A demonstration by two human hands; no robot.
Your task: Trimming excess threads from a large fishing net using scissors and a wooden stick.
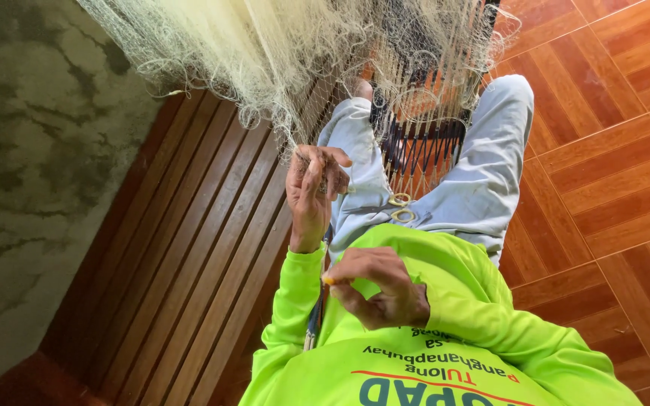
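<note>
A pale cream fishing net (pixel 265 53) hangs down from the top of the view over my knees. My left hand (pixel 311 192), on a neon green sleeve, is raised and closed on a bunched edge of the net. Nearer my chest, my right hand (pixel 379 289) is curled, and its fingertips pinch a small yellowish object (pixel 328 280) whose kind I cannot make out. I sit in light grey trousers (pixel 483 173). Two pale yellow rings (pixel 400 207), perhaps scissor handles, lie on my lap between the hands and the net.
A slatted brown wooden bench (pixel 189 256) runs under me on the left, beside a stained grey wall (pixel 31 173). Reddish wood-pattern floor tiles (pixel 611 150) lie to the right. A dark cord (pixel 314 316) hangs by my left sleeve.
</note>
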